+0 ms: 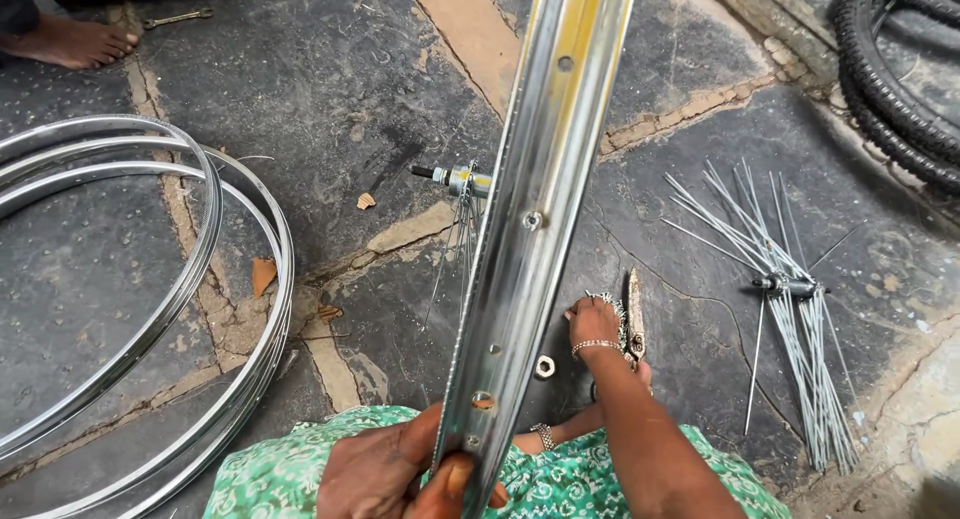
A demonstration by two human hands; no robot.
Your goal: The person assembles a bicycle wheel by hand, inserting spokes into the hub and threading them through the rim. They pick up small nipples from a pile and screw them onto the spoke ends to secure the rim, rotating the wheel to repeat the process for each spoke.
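A long, shiny chrome bicycle wheel rim [535,219] with spoke holes stands on edge and runs from the lower middle up out of the top. The left hand [400,474] grips its lower end, fingers [452,479] wrapped and clamped on the metal, thumb tips pressed against the near face. Far to the left of those fingers, a stack of bare chrome rims [200,309] lies flat on the dark stone floor [330,89]. Well right of the right hand [597,324], a second hub with a fan of thin silver spokes [790,299] lies on the stone. Just beyond the rim, above the right hand's fingers, a small metal hub with hanging spokes [462,184] shows. The right hand reaches down to the floor, fingers curled together on a small cluster of silvery spoke nipples [615,304]; whether they pinch any I cannot tell. A small metal nut [545,366] lies just left of that wrist.
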